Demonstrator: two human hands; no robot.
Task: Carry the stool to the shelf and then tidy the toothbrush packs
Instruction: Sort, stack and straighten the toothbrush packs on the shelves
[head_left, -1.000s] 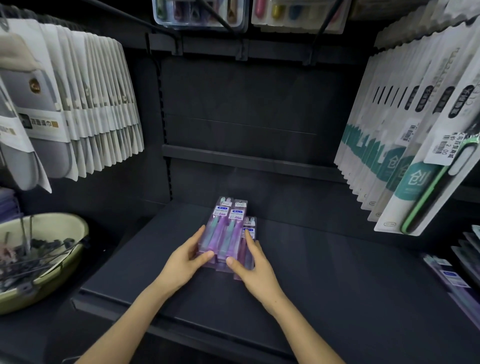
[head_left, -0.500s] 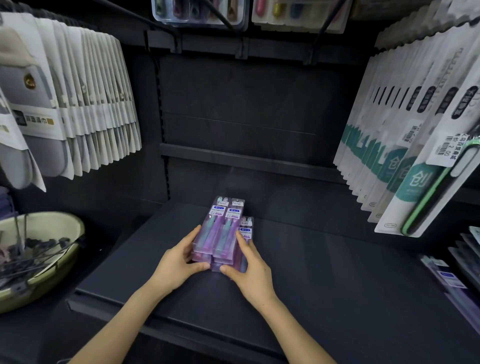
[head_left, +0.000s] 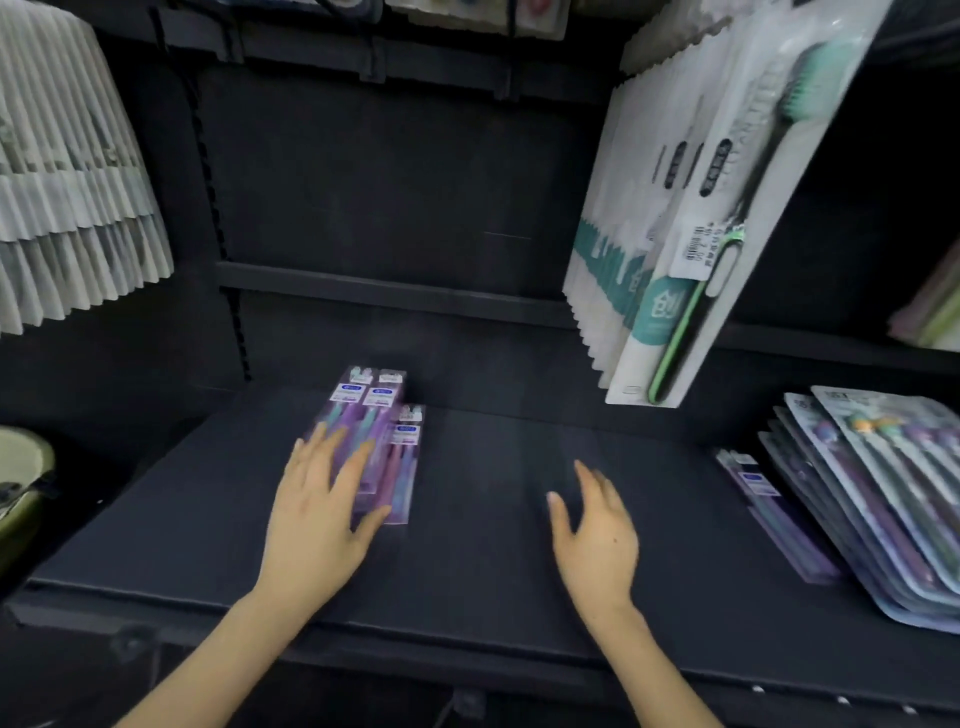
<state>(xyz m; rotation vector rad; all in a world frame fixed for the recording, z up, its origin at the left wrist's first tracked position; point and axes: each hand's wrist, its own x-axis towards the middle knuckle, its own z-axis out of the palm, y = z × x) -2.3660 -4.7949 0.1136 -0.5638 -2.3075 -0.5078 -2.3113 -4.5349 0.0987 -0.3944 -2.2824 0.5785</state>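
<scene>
Our left hand (head_left: 317, 514) lies flat with its fingers spread and straight over the near end of the purple toothbrush packs (head_left: 382, 415). It grips nothing, and the blur keeps us from telling whether the fingertips press on the packs or hang just above them. Our right hand (head_left: 597, 540) is well apart from them to the right, over bare shelf (head_left: 493, 545), its fingers loosely spread and holding nothing.

The packs sit left of the shelf's middle. Their long axis runs front to back, leaning a little to the left at the far end, with the labelled heads toward the back wall. We count three heads: two side by side on top and a third lower, on the right. Whether more lie beneath, we cannot tell.

Further right, one more purple pack (head_left: 774, 514) lies alone, pointing the same way, just beside a fanned pile of blister packs (head_left: 883, 493) too blurred to count. Rows of hanging packs (head_left: 675, 234) fill the upper right, white hanging packs (head_left: 67, 182) the upper left, and one green bowl (head_left: 21, 483) sits at the left edge.
</scene>
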